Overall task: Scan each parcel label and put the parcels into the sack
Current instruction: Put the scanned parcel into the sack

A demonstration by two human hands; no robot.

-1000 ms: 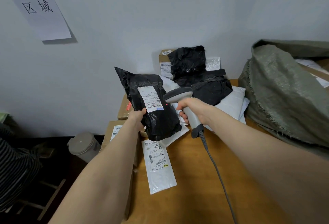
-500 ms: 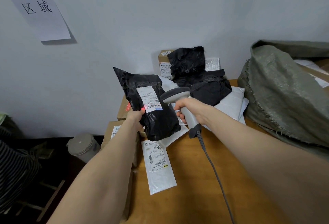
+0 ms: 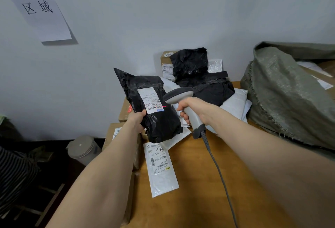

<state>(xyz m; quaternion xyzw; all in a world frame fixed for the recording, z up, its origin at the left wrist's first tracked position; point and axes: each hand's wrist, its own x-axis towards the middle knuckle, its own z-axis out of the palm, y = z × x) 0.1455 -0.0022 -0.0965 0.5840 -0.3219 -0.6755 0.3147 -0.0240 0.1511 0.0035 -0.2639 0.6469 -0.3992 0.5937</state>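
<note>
While I'm holding the black parcel (image 3: 160, 124) up over the left edge of the table (image 3: 190, 200), my left hand (image 3: 136, 121) is gripping its lower left side, label (image 3: 152, 100) facing me. My right hand (image 3: 193, 108) is wrapping round the scanner (image 3: 178, 94) handle just beside it, and the red line is landing, I think, on the barcode. The sack (image 3: 282, 99) is sitting off to the right, well apart.

Black parcel (image 3: 154, 108) with white label (image 3: 151, 100) — grey scanner (image 3: 183, 104), olive-green sack (image 3: 282, 97), orange-brown table (image 3: 190, 200).
</note>
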